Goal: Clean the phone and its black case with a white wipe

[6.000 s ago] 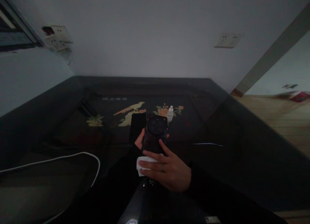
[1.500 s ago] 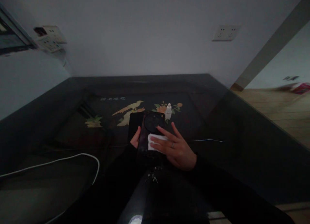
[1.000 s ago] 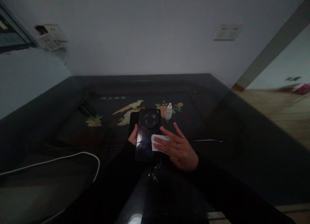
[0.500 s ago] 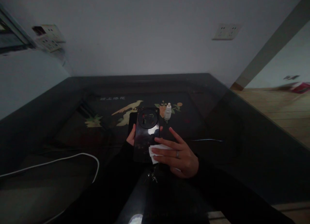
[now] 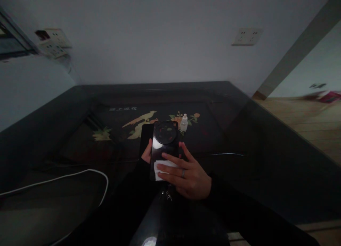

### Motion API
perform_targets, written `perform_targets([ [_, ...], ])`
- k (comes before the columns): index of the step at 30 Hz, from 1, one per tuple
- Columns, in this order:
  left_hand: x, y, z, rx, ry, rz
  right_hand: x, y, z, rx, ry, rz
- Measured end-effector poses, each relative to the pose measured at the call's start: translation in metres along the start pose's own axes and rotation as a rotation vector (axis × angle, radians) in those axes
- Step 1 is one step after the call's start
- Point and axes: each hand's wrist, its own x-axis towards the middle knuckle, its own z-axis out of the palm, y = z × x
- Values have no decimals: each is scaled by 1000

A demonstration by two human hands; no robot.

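Observation:
A black smartphone (image 5: 164, 150) with a big round camera ring near its top is tilted up with its back towards me. My left hand (image 5: 147, 153) grips it by the left edge, with its fingertips showing past the right edge. My right hand (image 5: 190, 176) presses a folded white tissue (image 5: 159, 168) flat against the lower back of the phone, fingers stretched over it. Another flat black object (image 5: 145, 135) lies on the table behind the phone, partly hidden. A small white dropper bottle (image 5: 184, 123) stands upright just beyond the hands.
The glossy dark table (image 5: 226, 114) has a bird-and-flower inlay. A white cable (image 5: 80, 172) curves over its left side. Small metallic pieces (image 5: 168, 195) show below the phone. Wall sockets (image 5: 246, 36) are on the wall behind.
My right hand and the tissue have moved left across the phone's lower back. The phone has shifted slightly right and its tilt has changed.

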Motion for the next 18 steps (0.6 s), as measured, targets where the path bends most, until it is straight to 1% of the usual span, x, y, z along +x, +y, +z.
perform_targets([
  [3,21,-3,7,-32,20,50,-6,11,-9,-14,68,78],
  [7,32,-8,5,-60,51,130,-9,23,-17,-60,120,210],
  [10,31,-7,5,-62,56,141,-10,28,-18,-87,162,271],
  [14,23,-4,12,-57,44,121,-10,26,-15,-89,182,326],
  [18,14,-3,18,-44,35,116,-10,21,-13,-56,182,262],
])
